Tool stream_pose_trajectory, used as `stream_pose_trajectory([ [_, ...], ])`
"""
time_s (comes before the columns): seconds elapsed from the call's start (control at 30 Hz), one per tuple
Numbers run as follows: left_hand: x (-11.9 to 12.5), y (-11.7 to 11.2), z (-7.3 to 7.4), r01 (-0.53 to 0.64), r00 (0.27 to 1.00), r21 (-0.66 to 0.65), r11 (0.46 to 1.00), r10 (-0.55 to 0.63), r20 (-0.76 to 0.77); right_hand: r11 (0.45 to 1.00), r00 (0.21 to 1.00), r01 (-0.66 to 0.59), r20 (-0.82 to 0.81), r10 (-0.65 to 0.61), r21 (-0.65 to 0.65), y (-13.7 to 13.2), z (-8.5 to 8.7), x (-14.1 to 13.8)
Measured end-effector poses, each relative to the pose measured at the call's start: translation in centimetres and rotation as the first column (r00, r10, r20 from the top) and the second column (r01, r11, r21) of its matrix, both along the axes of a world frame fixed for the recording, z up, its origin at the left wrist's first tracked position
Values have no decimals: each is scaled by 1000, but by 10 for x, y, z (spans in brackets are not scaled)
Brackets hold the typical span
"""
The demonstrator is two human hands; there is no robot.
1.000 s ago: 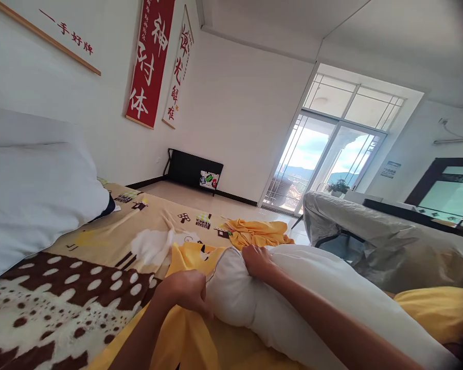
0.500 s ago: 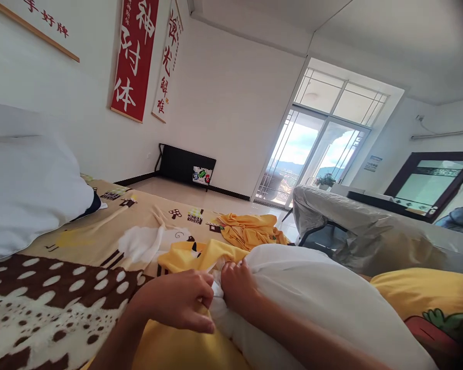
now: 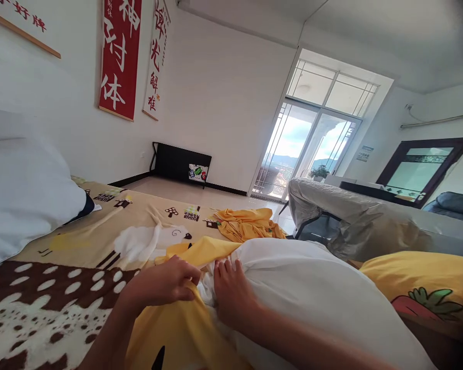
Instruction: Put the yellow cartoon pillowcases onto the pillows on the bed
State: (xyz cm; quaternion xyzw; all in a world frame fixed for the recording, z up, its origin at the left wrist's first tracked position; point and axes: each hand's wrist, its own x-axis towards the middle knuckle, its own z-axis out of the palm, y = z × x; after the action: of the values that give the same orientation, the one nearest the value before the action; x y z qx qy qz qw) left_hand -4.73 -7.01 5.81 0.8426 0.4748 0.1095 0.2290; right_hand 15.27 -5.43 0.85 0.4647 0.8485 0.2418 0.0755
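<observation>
A plump white pillow (image 3: pixel 308 288) lies in front of me, its near-left end bunched up beside a yellow pillowcase (image 3: pixel 173 329). My left hand (image 3: pixel 165 280) is closed, its thumb and fingers pinching the pillowcase's edge and pulling a fold of it taut. On the bunched end of the pillow, my right hand (image 3: pixel 233 293) has its fingers curled into the white fabric. Some yellow cloth also shows beyond both hands. Where the pillow meets the pillowcase opening, my fingers partly cover it.
The patterned blanket (image 3: pixel 81 226) spreads under everything. A crumpled yellow-orange cloth (image 3: pixel 247 224) lies on its far edge. At left is a white pillow or bedding bundle (image 3: pixel 27 195); at right, a yellow cushion with a carrot print (image 3: pixel 428 277). Beyond stands a plastic-covered table (image 3: pixel 351 210).
My left hand has drawn the pillowcase edge up and leftward into a taut fold. My right hand has shifted slightly left on the pillow. The view has turned slightly.
</observation>
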Motion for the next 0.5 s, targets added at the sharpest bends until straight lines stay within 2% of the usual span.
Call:
stream_pose_trajectory([
  [0.17,0,-1,0,13,1000,6,1000,-13,-28,973,957,-231,-184,223,-24,-18,4,24],
  [0.23,0,1,-1,-1,1000,12,1000,2,-29,939,931,-327,-205,301,-108,-28,10,32],
  [0.3,1,1,-2,3,999,21,1000,-3,-38,882,913,-398,-201,354,-254,-33,18,35],
  [0.4,8,-2,0,53,996,25,998,-51,-67,795,881,-473,-193,432,-379,-26,25,32],
  [0.43,11,-4,0,85,995,20,996,-84,-61,782,871,-490,-183,456,-384,-19,24,28],
  [0.5,20,-8,2,185,983,22,982,-185,-12,789,870,-491,-162,465,-369,-3,17,18],
])
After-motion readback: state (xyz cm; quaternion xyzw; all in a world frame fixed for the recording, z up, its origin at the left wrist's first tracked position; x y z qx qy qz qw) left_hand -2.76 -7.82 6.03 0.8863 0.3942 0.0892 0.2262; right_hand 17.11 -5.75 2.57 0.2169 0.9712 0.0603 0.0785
